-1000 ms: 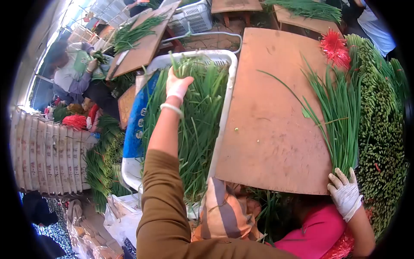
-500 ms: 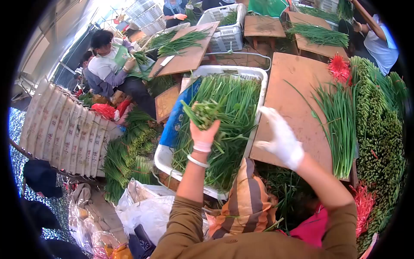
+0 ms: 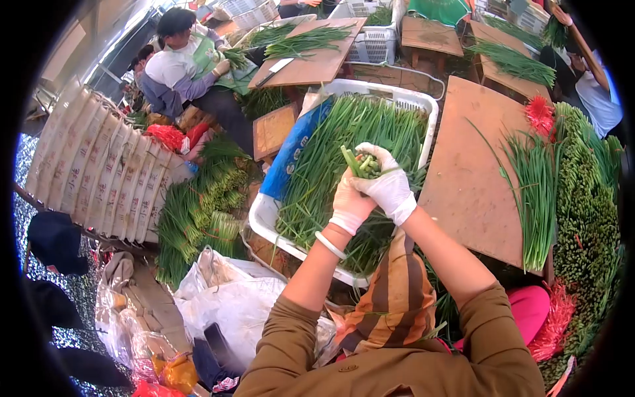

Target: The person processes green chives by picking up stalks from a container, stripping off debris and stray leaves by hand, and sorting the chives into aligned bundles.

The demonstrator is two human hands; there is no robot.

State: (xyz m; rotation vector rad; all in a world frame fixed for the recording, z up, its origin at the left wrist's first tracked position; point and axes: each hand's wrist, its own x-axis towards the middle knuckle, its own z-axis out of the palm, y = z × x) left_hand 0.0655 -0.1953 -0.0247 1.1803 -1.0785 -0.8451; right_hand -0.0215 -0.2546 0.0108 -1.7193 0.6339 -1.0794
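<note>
My gloved left hand [image 3: 351,200] is closed around a bunch of green chive stems [image 3: 352,163], with the cut ends pointing up. Against it, my white-gloved right hand [image 3: 391,187] wraps the other side of the same bunch, fingers curled over the ends. Both hands are above a white plastic crate [image 3: 266,220] filled with loose long chives [image 3: 317,159]. A blue printed sheet [image 3: 291,153] lines the crate's left side. To the right stands a brown board [image 3: 463,172] bearing a loose pile of chives [image 3: 534,198].
Red ties [image 3: 540,116] lie at the board's far corner. Stacked bundles [image 3: 585,218] line the right edge; more bundles [image 3: 198,205] lie left of the crate. Beyond are a knife [image 3: 274,73] on another board [image 3: 317,56] and a seated person [image 3: 182,73] holding chives.
My right hand has come in from over the board and closed on the bunch beside my left hand. The view has shifted slightly, and both hands now meet above the crate.
</note>
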